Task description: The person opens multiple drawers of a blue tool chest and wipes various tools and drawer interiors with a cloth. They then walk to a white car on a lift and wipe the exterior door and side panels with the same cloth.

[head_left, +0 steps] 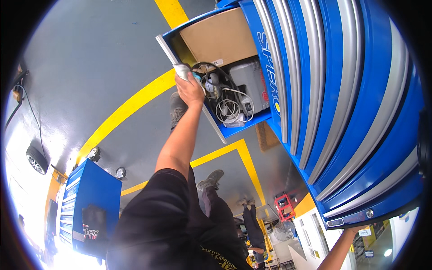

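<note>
My left hand (pixel 190 90) holds a crumpled white cloth (pixel 182 71) at the front rim of a pulled-out drawer (pixel 213 123). The cloth's exact kind is hard to tell. Within the drawer lie a cardboard box (pixel 219 37), a grey plastic case (pixel 248 81) and a tangle of black cables (pixel 219 72). A coiled white cable (pixel 226 109) rests nearer the drawer's side. At the lower right, my right hand (pixel 355 229) touches the top edge of the blue tool cabinet (pixel 374 67); its fingers are hidden behind that edge.
The cabinet's other drawers look shut. One of my shoes (pixel 178 106) stands below the open drawer. A second blue tool cabinet (pixel 101 189) on casters is at left, near a wheel (pixel 36 160). Behind stand another person (pixel 250 222) and a red cart (pixel 284 206). Yellow lines (pixel 125 111) mark the grey floor.
</note>
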`<state>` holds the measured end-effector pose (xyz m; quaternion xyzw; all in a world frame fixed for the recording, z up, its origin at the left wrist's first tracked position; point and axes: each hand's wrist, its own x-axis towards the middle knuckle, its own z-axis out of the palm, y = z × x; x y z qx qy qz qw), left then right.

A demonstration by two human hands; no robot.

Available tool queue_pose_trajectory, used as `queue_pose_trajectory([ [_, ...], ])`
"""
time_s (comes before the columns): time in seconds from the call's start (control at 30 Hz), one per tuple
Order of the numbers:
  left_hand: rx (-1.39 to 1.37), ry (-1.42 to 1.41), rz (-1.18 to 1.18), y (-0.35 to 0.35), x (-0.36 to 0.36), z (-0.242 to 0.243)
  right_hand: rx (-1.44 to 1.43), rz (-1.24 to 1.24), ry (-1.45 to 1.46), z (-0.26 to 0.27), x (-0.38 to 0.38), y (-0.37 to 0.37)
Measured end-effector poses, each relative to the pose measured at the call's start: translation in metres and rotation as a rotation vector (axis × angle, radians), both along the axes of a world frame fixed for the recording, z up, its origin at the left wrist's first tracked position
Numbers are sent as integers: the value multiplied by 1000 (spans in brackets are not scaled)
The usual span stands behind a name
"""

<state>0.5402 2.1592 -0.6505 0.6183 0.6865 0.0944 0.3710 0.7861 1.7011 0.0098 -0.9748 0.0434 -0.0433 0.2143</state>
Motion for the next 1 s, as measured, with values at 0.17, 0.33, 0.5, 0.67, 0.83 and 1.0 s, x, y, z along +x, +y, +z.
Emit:
queue_pose_trajectory([
  [0.17, -93, -23, -211, -120, -13, 12, 45, -13, -2, 4, 1, -1],
  [0.33, -867, 126, -526, -241, -24, 64, 111, -12, -37, -1, 6, 6],
  [0.5, -1452, 170, -1438, -295, -14, 105, 187, -63, -179, -25, 0, 55],
  [0.67, -1664, -2, -1047, -268, -5, 127, -476, 460, -150, -49, 3, 128],
  [0.83, -1240, 25, -1090, -175, -47, 138, -266, 366, -219, -62, 7, 154],
  [1.0, -1096, 57, -701, -89, -131, 185, -247, 459, -312, -76, 21, 135],
])
